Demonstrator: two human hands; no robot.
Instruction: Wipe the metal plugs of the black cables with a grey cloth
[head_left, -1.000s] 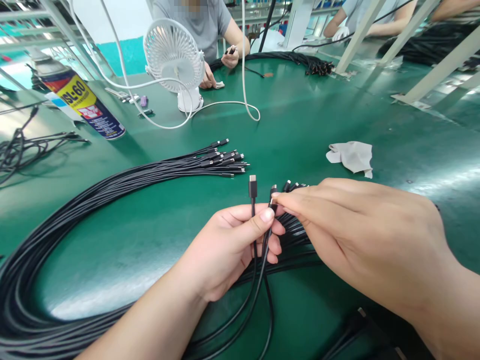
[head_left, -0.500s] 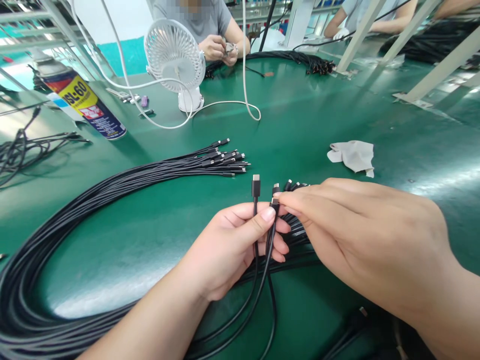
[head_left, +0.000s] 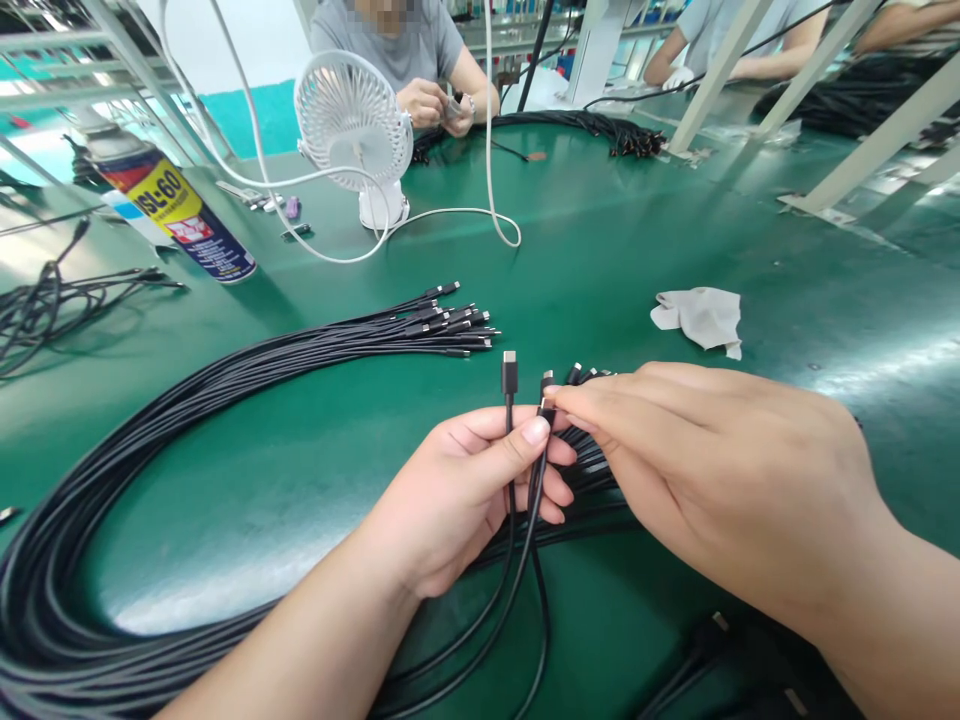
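Black USB cables [head_left: 509, 375] with flat metal plugs stand upright in my left hand [head_left: 457, 490], which is closed on them, thumb pressed over one plug. One plug rises free on the left, apart from the others. My right hand [head_left: 727, 480] comes in from the right, thumb and forefinger pinched at the metal tip of the plug [head_left: 546, 412] under my left thumb. Its other fingers are hidden behind the hand. Below and behind both hands lies a bundle of similar cables [head_left: 592, 455], partly covered.
A large looped cable bundle [head_left: 225, 375] curves across the left of the green table [head_left: 585, 270]. Farther back are a spray can [head_left: 176, 210], a white fan [head_left: 352, 120] and a pale cloth scrap [head_left: 705, 318]. A co-worker [head_left: 390, 60] sits opposite, hands together.
My hands keep nearly the same hold on the cables. The right hand has shifted slightly left, and the whole view has moved a little.
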